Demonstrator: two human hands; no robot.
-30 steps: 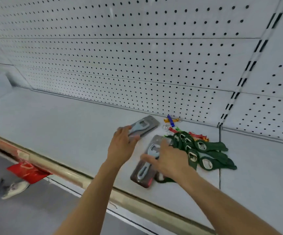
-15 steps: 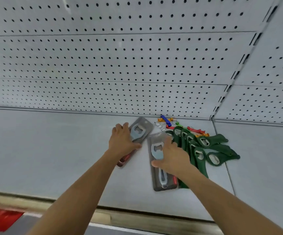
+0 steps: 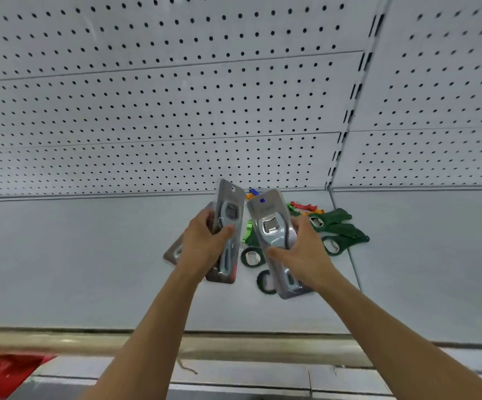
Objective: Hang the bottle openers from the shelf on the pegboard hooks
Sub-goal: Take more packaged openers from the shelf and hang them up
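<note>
My left hand [image 3: 202, 243] grips a carded silver bottle opener [image 3: 228, 209], lifted upright above the shelf [image 3: 75, 255]. A second carded silver bottle opener [image 3: 271, 223] is held up beside it, gripped by my right hand [image 3: 300, 252]. Another carded opener [image 3: 173, 251] lies flat on the shelf, partly hidden behind my left hand. Several dark green bottle openers [image 3: 338, 229] lie in a pile on the shelf to the right, with small coloured openers [image 3: 306, 206] behind them. The white pegboard [image 3: 176, 111] rises behind; I see no hooks on it.
A metal rail [image 3: 248, 345] runs along the shelf's front edge. A vertical slotted upright [image 3: 349, 111] divides the pegboard panels at the right. Something red [image 3: 0, 373] lies on the floor at lower left.
Both hands have lifted their carded openers off the shelf and tilted them upright. A third carded opener now shows on the shelf under my left hand. The camera has swung to face the shelf squarely.
</note>
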